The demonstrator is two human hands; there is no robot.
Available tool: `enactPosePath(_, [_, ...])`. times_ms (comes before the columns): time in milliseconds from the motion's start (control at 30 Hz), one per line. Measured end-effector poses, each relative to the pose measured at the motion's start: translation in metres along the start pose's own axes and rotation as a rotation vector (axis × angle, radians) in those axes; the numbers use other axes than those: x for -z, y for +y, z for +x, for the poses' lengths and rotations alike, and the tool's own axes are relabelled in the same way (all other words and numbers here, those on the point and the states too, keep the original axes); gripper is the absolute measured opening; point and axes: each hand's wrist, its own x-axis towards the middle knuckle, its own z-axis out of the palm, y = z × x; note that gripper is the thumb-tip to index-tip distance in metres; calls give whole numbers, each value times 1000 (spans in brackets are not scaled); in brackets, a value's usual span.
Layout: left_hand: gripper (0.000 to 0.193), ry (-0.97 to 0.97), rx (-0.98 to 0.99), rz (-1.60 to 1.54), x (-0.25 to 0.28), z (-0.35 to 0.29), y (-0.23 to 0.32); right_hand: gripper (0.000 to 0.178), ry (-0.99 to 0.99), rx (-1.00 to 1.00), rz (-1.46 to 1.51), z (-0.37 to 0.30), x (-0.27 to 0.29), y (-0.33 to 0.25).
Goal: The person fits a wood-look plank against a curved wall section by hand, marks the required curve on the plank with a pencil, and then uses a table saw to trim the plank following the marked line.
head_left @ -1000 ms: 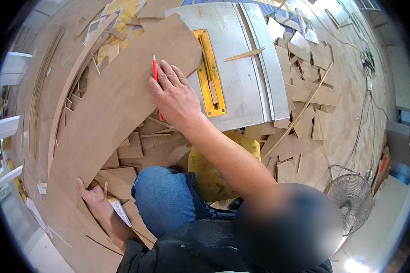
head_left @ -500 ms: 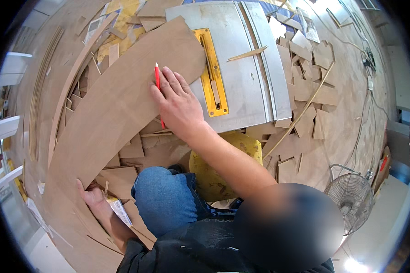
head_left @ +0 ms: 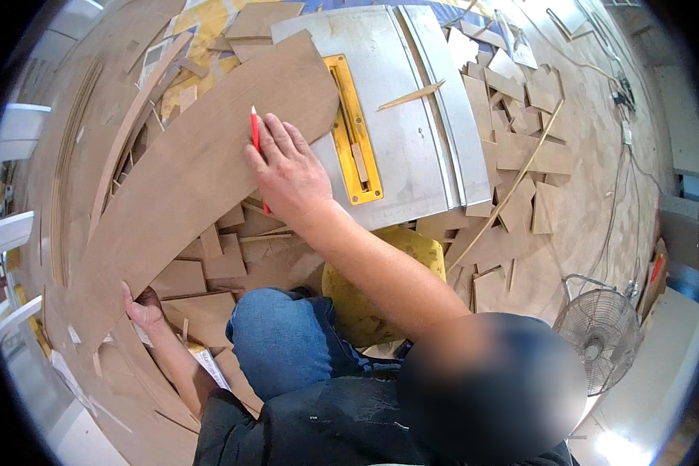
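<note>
A long curved brown board (head_left: 186,155) lies with its far end on the metal top of a table saw (head_left: 388,116), its tip over the yellow insert plate (head_left: 353,128). My right hand (head_left: 291,171) rests on the board, with a red pencil (head_left: 255,128) held between thumb and fingers. My left hand (head_left: 142,307) grips the board's near inner edge, thumb on top and fingers hidden underneath. Across the saw top lies a thin pointed wood offcut (head_left: 412,95). A small wooden piece (head_left: 358,162) sits in the insert's slot.
Brown board offcuts (head_left: 524,147) litter the floor right of the saw, with a long thin stick (head_left: 512,186) across them. More scraps (head_left: 202,299) lie below the board. A yellow stool (head_left: 357,299) is by my knee. A wire fan (head_left: 596,342) stands at the right near cables (head_left: 625,163).
My left hand has moved forward and slightly left with the board's near end. My right hand still rests on the board with the pencil; the view has shifted slightly.
</note>
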Motion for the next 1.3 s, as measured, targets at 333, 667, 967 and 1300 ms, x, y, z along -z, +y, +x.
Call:
enactPosePath(333, [46, 58, -56, 138, -32, 20, -11, 39, 15, 0, 37, 7, 4, 3])
enactPosePath(667, [44, -17, -12, 93, -49, 80, -5, 40, 47, -10, -23, 16, -4, 1])
enactPosePath(967, [55, 39, 1, -1, -81, 113, -8, 37, 106, -30, 32, 24, -9, 4])
enactPosePath(1300, [60, 100, -23, 305, -106, 144, -12, 37, 132, -14, 15, 30, -12, 5])
